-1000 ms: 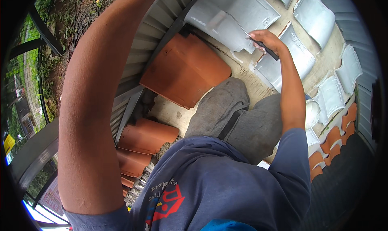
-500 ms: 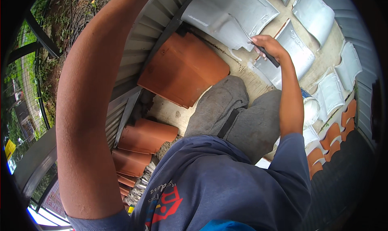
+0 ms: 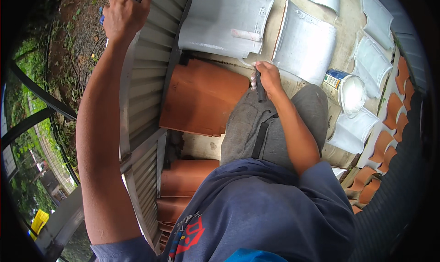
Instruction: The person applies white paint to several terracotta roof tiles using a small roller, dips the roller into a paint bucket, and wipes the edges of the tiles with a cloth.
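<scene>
My right hand [image 3: 269, 78] grips the black handle of a paint roller [image 3: 245, 34]. Its pale sleeve lies over a large roof tile coated light grey [image 3: 201, 23], close to that tile's lower right corner. At the upper left, my left hand [image 3: 124, 15] is stretched far out at the picture's edge. Its fingers curl round something greyish, mostly cut off, whose kind I cannot make out. Another grey-coated tile [image 3: 305, 42] lies right of the roller. An uncoated orange tile [image 3: 201, 94] sits left of my knees.
An open paint bucket [image 3: 350, 94] with white inside stands tilted-looking right of my knee. More coated tiles [image 3: 373, 58] lie beyond it. Orange tiles [image 3: 392, 110] line the right edge; others [image 3: 188, 177] are stacked at lower left. A ribbed metal wall [image 3: 153, 74] runs along my left.
My right hand has moved left and toward me with the roller, whose sleeve now shows on the large tile. My left hand has come into view at the upper left. The view has shifted.
</scene>
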Available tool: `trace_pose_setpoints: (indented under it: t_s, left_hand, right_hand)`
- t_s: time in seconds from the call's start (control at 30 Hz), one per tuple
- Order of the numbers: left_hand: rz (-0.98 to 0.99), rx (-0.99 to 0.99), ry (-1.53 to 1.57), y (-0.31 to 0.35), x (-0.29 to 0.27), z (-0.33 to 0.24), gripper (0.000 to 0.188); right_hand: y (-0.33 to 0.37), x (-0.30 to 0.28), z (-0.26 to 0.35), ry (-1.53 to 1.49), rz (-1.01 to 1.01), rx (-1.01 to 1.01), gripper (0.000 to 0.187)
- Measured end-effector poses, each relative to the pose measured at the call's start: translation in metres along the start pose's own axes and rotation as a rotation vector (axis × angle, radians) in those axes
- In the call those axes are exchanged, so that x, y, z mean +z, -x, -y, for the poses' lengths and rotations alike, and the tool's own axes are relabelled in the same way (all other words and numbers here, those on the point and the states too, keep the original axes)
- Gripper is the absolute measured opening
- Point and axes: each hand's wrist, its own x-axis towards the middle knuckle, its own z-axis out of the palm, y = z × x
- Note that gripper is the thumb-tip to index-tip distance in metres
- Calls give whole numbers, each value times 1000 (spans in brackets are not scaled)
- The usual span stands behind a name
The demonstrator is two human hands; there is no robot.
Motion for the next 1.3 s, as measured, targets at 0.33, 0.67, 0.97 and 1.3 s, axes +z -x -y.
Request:
trace_pose_setpoints:
  t_s: [0.33, 0.67, 0.97, 1.3]
  left_hand:
    - [29, -59, 28, 5, -11, -11, 83]
    - [-10, -152, 139, 19, -37, -20, 60]
    - [8, -122, 189, 19, -43, -19, 49]
    - [-93, -177, 285, 32, -46, -25, 48]
  right_hand:
    - [-126, 3, 50, -21, -127, -245, 24]
    - [-13, -11, -9, 128, 13, -5, 28]
    - [191, -87, 21, -19, 117, -137, 35]
    - [270, -137, 8, 24, -134, -409, 45]
